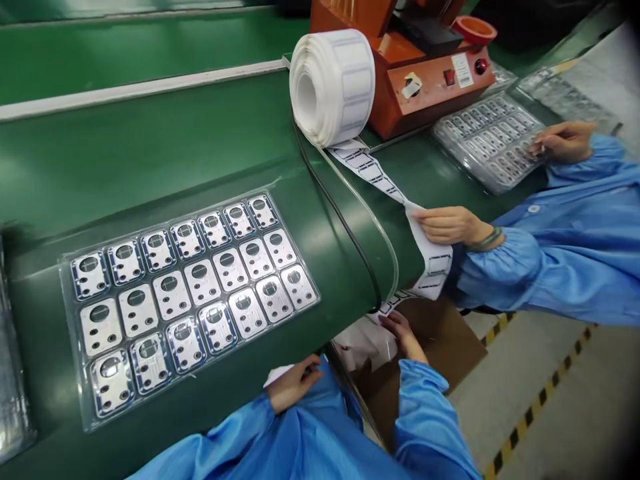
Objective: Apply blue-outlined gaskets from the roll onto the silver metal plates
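Low in the middle, my left hand (295, 385) is curled at the bench edge, its fingers closed. A small white piece (278, 375) shows beside its knuckles; what the fingers grip is hidden. My right hand (404, 335), just off the front edge, pinches the lower end of a printed label strip (369, 170). The strip runs down from a large white label roll (333, 87). To my left lies a clear plastic tray (193, 303) with rows of white-and-blue plates, each with a round window.
A co-worker's hand (453, 227) holds the strip; the other hand (567, 141) touches a second filled tray (493, 140). An orange machine (435, 87) with red tape (474, 30) stands behind. Two cables (345, 230) cross the green bench. Below is a cardboard box (440, 347).
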`<control>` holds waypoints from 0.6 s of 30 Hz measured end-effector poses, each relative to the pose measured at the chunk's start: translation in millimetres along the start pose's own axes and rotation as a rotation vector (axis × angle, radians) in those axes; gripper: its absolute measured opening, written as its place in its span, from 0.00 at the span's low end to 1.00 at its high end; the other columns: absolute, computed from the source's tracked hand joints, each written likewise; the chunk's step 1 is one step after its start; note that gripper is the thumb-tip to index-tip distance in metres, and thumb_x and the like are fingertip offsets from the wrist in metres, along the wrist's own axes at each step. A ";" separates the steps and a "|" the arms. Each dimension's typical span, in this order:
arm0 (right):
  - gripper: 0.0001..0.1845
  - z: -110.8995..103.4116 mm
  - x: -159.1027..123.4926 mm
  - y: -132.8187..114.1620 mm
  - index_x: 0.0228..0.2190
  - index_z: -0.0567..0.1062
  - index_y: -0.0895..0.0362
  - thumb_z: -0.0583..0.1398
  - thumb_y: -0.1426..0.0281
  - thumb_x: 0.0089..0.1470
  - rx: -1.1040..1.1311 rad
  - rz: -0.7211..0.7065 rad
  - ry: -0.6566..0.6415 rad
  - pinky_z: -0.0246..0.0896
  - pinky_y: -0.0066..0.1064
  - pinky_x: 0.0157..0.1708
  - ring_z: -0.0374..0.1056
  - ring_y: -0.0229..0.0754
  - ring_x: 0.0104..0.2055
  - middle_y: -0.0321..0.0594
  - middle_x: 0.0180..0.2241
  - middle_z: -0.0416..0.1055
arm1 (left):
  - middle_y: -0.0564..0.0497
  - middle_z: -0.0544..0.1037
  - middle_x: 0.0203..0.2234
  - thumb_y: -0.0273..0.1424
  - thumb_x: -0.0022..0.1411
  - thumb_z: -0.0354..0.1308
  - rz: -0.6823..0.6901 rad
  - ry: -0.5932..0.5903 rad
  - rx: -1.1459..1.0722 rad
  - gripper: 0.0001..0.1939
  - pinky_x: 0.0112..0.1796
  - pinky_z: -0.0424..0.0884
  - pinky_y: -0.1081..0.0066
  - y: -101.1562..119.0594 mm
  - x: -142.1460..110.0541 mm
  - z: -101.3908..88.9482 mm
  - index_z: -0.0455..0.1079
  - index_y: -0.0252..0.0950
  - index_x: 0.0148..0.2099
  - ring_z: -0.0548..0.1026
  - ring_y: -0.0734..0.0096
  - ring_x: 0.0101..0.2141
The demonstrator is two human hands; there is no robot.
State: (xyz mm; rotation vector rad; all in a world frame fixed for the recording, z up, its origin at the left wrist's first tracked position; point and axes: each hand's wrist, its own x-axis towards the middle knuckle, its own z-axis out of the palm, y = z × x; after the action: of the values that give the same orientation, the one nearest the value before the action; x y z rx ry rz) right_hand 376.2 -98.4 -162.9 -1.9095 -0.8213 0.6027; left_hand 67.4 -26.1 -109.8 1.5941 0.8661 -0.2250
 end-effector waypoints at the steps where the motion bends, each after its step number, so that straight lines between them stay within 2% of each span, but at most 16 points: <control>1: 0.21 -7.3 -12.9 5.5 0.44 0.75 0.60 0.62 0.55 0.58 0.029 0.051 -0.042 0.72 0.37 0.38 0.73 0.42 0.39 0.42 0.42 0.75 | 0.49 0.80 0.41 0.39 0.63 0.50 0.013 -0.038 0.036 0.17 0.43 0.71 0.64 5.0 1.3 0.0 0.73 0.41 0.49 0.77 0.60 0.39; 3: 0.27 -19.6 -39.4 10.6 0.35 0.78 0.60 0.67 0.48 0.47 0.106 0.160 -0.119 0.71 0.36 0.30 0.72 0.43 0.30 0.42 0.32 0.77 | 0.46 0.80 0.44 0.37 0.65 0.51 0.085 -0.058 0.097 0.18 0.49 0.70 0.62 17.4 6.1 1.4 0.72 0.38 0.53 0.77 0.59 0.44; 5: 0.30 -26.2 -63.0 6.8 0.29 0.79 0.59 0.69 0.45 0.37 0.179 0.227 -0.141 0.70 0.38 0.29 0.72 0.46 0.28 0.43 0.27 0.78 | 0.42 0.76 0.52 0.35 0.63 0.55 0.207 -0.008 0.120 0.24 0.56 0.65 0.58 30.4 13.2 5.9 0.67 0.37 0.61 0.72 0.56 0.54; 8: 0.31 -24.2 -87.4 -11.5 0.35 0.80 0.57 0.67 0.44 0.39 0.275 0.265 -0.111 0.71 0.41 0.35 0.74 0.49 0.33 0.45 0.31 0.80 | 0.39 0.63 0.65 0.33 0.55 0.66 0.433 0.049 0.075 0.44 0.64 0.56 0.55 45.4 25.5 16.2 0.52 0.38 0.70 0.60 0.53 0.65; 9: 0.31 -21.2 -92.8 -19.2 0.38 0.80 0.56 0.66 0.44 0.41 0.300 0.266 -0.098 0.71 0.41 0.36 0.75 0.49 0.35 0.45 0.33 0.80 | 0.38 0.60 0.66 0.33 0.53 0.69 0.497 0.042 0.048 0.49 0.64 0.55 0.55 48.7 28.9 19.4 0.48 0.38 0.72 0.58 0.52 0.66; 11: 0.31 -14.3 -100.4 -33.8 0.41 0.79 0.55 0.65 0.45 0.43 0.331 0.260 -0.080 0.71 0.42 0.37 0.75 0.50 0.36 0.46 0.36 0.80 | 0.38 0.60 0.66 0.31 0.52 0.69 0.562 0.023 -0.014 0.52 0.63 0.58 0.55 53.6 32.7 24.4 0.44 0.39 0.73 0.61 0.52 0.64; 13: 0.30 -9.1 -105.2 -45.8 0.41 0.79 0.55 0.65 0.46 0.44 0.336 0.243 -0.057 0.71 0.41 0.36 0.75 0.49 0.36 0.45 0.35 0.80 | 0.40 0.64 0.65 0.30 0.55 0.65 0.550 0.024 -0.070 0.49 0.59 0.64 0.58 57.3 31.7 27.1 0.44 0.40 0.73 0.68 0.55 0.60; 16: 0.27 -9.6 -109.4 -60.2 0.38 0.77 0.56 0.64 0.46 0.47 0.305 0.200 0.019 0.70 0.39 0.33 0.73 0.46 0.32 0.43 0.32 0.78 | 0.46 0.74 0.57 0.31 0.60 0.60 0.506 0.073 -0.084 0.33 0.52 0.69 0.65 62.6 23.2 27.1 0.58 0.41 0.67 0.75 0.61 0.50; 18: 0.26 -15.8 -112.2 -70.9 0.40 0.76 0.55 0.63 0.48 0.49 0.275 0.155 0.126 0.70 0.39 0.33 0.71 0.44 0.31 0.42 0.32 0.76 | 0.48 0.79 0.48 0.32 0.61 0.60 0.479 0.127 -0.064 0.25 0.46 0.70 0.69 65.8 16.5 25.4 0.67 0.39 0.60 0.77 0.65 0.43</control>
State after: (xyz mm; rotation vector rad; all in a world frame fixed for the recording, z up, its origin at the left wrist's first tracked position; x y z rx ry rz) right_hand 293.2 -168.1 -84.7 -1.7476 -0.4858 0.6467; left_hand 129.1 -41.0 -74.9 1.7181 0.5561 0.2433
